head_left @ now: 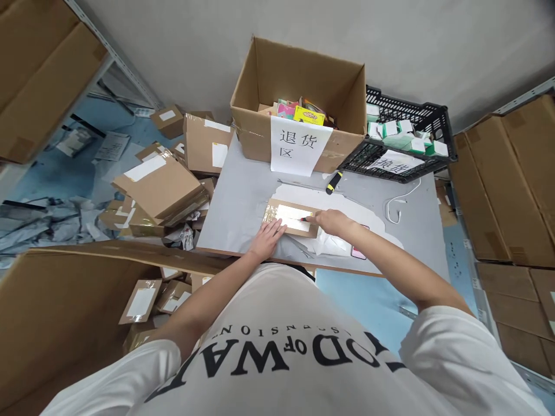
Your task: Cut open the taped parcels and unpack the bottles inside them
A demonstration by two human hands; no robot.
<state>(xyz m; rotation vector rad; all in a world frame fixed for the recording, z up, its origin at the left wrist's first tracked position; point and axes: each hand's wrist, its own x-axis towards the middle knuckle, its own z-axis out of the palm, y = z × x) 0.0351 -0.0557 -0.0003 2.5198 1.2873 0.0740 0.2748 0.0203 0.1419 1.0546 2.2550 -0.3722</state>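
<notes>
A small cardboard box [312,230] with a white label [286,215] lies on the grey table. My left hand [269,236] rests on its near left edge with the fingers stretched out, steadying nothing else. Closed around a slim red-and-black pen [303,219], my right hand [327,221] holds the tip at the label, where a thin dark mark shows. Under the box is white sheeting [347,202]. A phone [359,249] with a pinkish screen lies partly hidden beneath my right forearm.
At the back stands a large open carton [254,130] of small coloured boxes. Beside it is a black crate [407,110] of green-and-white boxes. A black-and-yellow tool [333,182] and a white cable [392,208] lie on the table [229,196]. Parcels [158,185] pile up at left.
</notes>
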